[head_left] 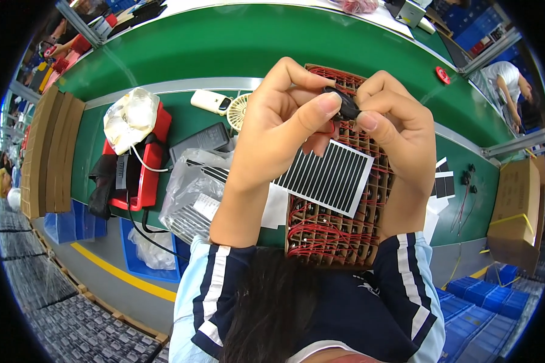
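A small black rounded part is held up between my two hands, above the bench. My left hand pinches its left side between thumb and fingers; a bit of red wire shows below those fingers. My right hand grips the other side with thumb and bent forefinger. Beneath them stands a cardboard box with dividers, its cells filled with small black parts and red wires. A white sheet with black strips lies across the box. The exact kind of the held part is too small to tell.
On the green bench's left are a red bin, a clear plastic bag, a black adapter and a cream handheld fan. Black parts with wires lie right. Cartons flank the bench; a green conveyor runs behind.
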The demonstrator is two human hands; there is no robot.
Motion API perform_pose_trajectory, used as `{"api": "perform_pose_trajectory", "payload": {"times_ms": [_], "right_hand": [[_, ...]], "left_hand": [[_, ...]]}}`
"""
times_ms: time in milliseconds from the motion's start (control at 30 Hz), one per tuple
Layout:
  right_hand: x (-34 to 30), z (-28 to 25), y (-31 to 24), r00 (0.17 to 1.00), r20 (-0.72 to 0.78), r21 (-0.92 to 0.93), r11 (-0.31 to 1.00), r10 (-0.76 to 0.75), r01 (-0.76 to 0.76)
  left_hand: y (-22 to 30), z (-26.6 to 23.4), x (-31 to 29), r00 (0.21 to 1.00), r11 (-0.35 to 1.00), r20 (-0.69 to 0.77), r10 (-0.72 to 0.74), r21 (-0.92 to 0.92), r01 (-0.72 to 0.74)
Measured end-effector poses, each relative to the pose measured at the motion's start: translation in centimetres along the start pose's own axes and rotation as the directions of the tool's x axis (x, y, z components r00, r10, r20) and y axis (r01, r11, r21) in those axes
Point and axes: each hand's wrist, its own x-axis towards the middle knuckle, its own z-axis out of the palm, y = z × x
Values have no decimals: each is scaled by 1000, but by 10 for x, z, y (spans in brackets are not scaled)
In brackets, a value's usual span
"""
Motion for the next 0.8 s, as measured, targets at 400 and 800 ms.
{"api": "perform_pose_trajectory", "payload": {"times_ms": [400, 800], "right_hand": [[0, 14, -5, 986, -121, -435, 899, -118, 55], [-2, 20, -5, 979, -81, -588, 803, -186, 103]], "left_hand": [[-9, 11, 5, 997, 999, -64, 34, -11, -35], [-16, 11, 6, 964, 991, -227, 135, 38, -130]]}}
